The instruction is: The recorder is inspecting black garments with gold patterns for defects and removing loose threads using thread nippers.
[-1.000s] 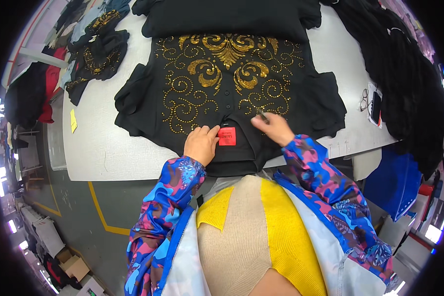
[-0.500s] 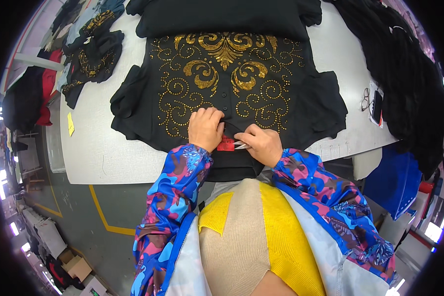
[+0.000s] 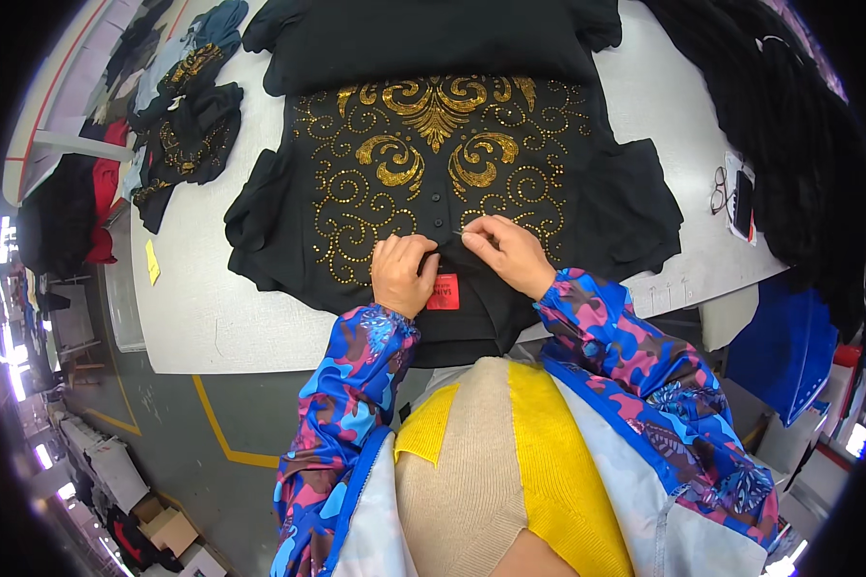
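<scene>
A black polo-style shirt [image 3: 423, 197] lies spread on the table, with gold sequin scrolls and a short row of dark buttons down its middle. At the neck opening my left hand [image 3: 404, 274] is closed, thumb and fingers pinching the black fabric. My right hand [image 3: 510, 252] is closed on small thread snips [image 3: 459, 231]; only their metal tip shows, close beside the button placket. A red label [image 3: 443, 291] shows inside the neck, between and below my hands.
Another black garment [image 3: 433, 43] lies across the far part of the shirt. Gold-trimmed garments [image 3: 191, 135] are heaped at left, beside a yellow slip [image 3: 152, 262]. At right are glasses [image 3: 719, 190], a phone [image 3: 742, 204], a black fabric pile [image 3: 789, 144] and a blue bin [image 3: 779, 351].
My right hand has moved away from the red label, up to the placket beside the buttons, taking the snips along. The label shows more fully. My left hand stays at the neck.
</scene>
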A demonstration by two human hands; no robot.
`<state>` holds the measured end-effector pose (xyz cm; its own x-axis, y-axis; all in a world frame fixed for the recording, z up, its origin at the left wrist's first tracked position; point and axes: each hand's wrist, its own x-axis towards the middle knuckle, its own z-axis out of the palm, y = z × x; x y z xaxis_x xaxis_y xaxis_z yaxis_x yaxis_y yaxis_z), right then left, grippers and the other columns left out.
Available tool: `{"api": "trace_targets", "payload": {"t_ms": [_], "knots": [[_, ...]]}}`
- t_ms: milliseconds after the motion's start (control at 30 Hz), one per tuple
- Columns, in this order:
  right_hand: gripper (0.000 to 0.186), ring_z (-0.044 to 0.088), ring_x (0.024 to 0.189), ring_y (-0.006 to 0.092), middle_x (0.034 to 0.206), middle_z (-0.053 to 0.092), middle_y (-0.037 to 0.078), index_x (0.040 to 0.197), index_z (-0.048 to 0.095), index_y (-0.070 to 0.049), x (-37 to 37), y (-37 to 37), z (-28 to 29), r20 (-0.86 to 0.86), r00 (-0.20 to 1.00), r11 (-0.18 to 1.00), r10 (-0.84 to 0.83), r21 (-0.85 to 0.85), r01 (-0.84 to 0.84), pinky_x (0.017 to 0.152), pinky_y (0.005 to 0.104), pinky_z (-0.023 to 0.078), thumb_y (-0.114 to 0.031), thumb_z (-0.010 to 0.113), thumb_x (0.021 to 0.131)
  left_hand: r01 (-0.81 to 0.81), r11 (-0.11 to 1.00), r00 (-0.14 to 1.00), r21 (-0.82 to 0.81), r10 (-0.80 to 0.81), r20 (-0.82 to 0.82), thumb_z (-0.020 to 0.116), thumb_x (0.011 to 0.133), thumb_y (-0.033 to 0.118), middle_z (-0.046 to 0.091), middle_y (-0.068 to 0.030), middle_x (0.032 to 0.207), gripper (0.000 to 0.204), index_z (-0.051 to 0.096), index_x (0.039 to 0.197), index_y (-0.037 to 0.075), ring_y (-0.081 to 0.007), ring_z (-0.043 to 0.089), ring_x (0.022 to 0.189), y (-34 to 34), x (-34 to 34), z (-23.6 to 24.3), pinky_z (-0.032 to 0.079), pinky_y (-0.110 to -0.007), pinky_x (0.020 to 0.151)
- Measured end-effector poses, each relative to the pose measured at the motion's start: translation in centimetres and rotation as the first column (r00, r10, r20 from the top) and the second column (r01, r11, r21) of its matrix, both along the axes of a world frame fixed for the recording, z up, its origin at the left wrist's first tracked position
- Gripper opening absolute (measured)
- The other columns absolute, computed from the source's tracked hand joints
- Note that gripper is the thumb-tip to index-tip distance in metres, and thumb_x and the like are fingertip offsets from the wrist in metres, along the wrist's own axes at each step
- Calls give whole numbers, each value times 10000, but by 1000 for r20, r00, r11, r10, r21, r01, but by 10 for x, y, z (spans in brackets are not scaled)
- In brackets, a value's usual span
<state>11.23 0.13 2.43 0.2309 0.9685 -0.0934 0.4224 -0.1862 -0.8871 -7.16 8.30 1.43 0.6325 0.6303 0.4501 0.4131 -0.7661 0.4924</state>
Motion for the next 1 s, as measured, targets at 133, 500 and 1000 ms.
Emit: {"api": "trace_targets", "payload": {"t_ms": [133,500,1000], "knots": [[305,647,826,242,901,654,84,955,665,-72,-3,1,6,55,998,1000,-8,-15,9,720,347,500,-356,665,845,-62,985,997,-160,68,28,712,689,23,626,-50,831,194,616,851,72,-254,558,749,-2,2,0,418,-357,706],[296,633,754,225,877,665,108,936,681,-40,-13,8,14,102,993,998,51,-53,-46,684,326,491,-321,676,842,-22,1000,1000,16,22,-8,705,678,16,617,-49,843,208,609,853,77,-249,554,764,0,-4,7,408,-359,709],[306,638,808,276,859,677,89,877,706,-99,-12,11,14,94,995,990,43,-134,-30,696,377,495,-394,637,834,12,987,1000,161,-9,-18,692,687,27,607,-35,834,182,616,842,84,-233,535,731,-1,-3,12,393,-362,677]]}}
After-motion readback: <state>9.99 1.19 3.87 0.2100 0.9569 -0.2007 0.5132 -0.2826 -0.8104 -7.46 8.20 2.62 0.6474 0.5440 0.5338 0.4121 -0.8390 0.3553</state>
